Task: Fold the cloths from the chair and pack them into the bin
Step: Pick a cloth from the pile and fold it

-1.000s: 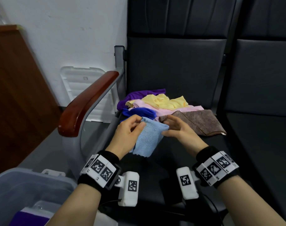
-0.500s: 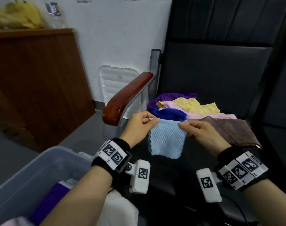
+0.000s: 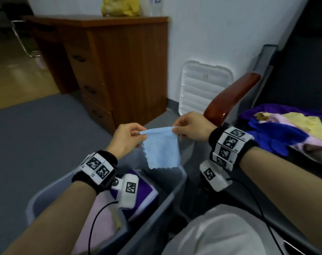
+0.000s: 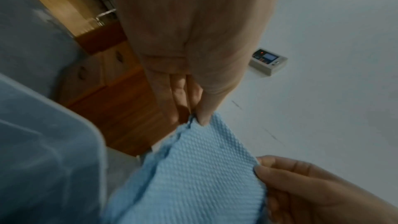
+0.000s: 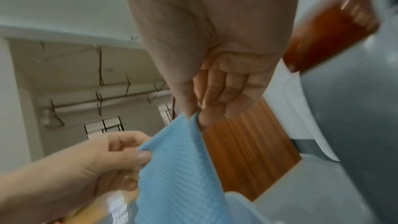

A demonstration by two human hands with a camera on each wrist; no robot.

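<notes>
Your left hand (image 3: pixel 128 138) pinches one top corner of the blue cloth (image 3: pixel 161 150) between thumb and curled fingers, and your right hand (image 3: pixel 192 127) pinches the other top corner the same way. In the left wrist view your thumb (image 4: pixel 204 108) presses the cloth's edge against the fingers behind it; in the right wrist view the right thumb and forefinger close on the corner in the same manner, with the other fingers folded into the palm. Neither hand holds anything else.

The cloth is folded, stretched between your two hands along its top edge, and hangs straight down in the air. Its lower edge sits above the far end of the bin (image 3: pixel 176 188), not touching the rim as far as the head view shows.

The bin is a grey, translucent plastic tub on the floor in front of you, just beside the chair (image 3: pixel 294 89). Inside it lie a folded purple cloth (image 3: pixel 143 192) toward the far end and a pink cloth (image 3: pixel 103 216) nearer you, with a white layer showing at the purple one's edge.

On the chair seat to your right is a loose pile (image 3: pixel 285 126) of cloths: dark blue in front, then pink, yellow and purple behind. A white lid (image 3: pixel 204 85) leans against the wall near the armrest (image 3: pixel 230 100).
</notes>
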